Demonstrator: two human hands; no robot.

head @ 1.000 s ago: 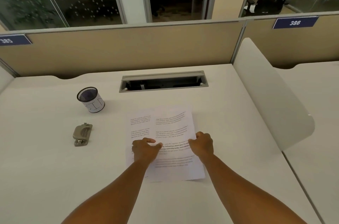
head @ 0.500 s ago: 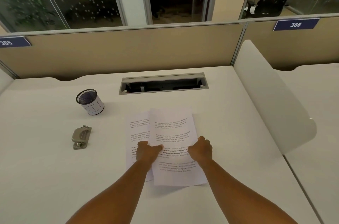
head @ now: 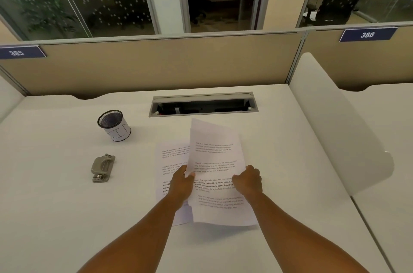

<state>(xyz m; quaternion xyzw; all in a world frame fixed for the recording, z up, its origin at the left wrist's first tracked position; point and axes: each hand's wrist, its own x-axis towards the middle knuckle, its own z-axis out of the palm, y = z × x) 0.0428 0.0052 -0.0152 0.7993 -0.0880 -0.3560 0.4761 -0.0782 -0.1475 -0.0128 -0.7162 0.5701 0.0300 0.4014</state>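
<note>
Above the desk, both hands grip lifted sheets.

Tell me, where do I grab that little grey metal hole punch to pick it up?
Probably from above: pinch the grey metal hole punch across its two long sides, near the middle. It lies flat on the white desk with nothing touching its sides, and its rounded top lever offers no edge.

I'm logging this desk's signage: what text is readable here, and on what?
"385": left blue plate on the partition.
"386": right blue plate.
"IN", first letter unclear: mesh cup's label.
"Defined by a slower pace": held sheet; other print too small.
</note>
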